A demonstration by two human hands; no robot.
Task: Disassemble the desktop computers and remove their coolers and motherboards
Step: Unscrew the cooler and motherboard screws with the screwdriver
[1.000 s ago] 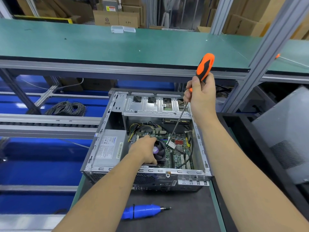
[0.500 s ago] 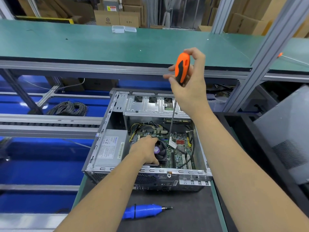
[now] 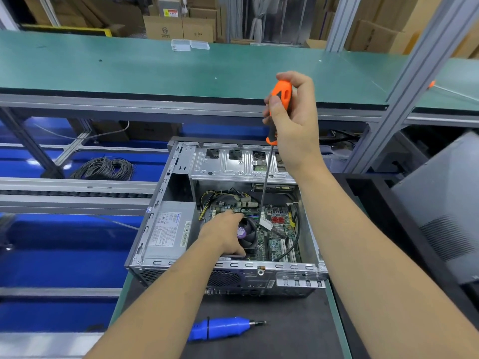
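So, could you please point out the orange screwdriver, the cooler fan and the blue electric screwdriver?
orange screwdriver (image 3: 281, 99): head view, on its handle.
cooler fan (image 3: 247, 233): head view, on its hub.
blue electric screwdriver (image 3: 220, 327): head view, on its body.

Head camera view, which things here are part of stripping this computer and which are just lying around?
In use:
- open grey metal desktop case
- black cooler fan with purple label, left hand resting on it
- green motherboard
- long orange-handled screwdriver, gripped by right hand

Lying about:
- blue electric screwdriver on the dark mat
- coil of grey cable
- small clear plastic box
- cardboard boxes
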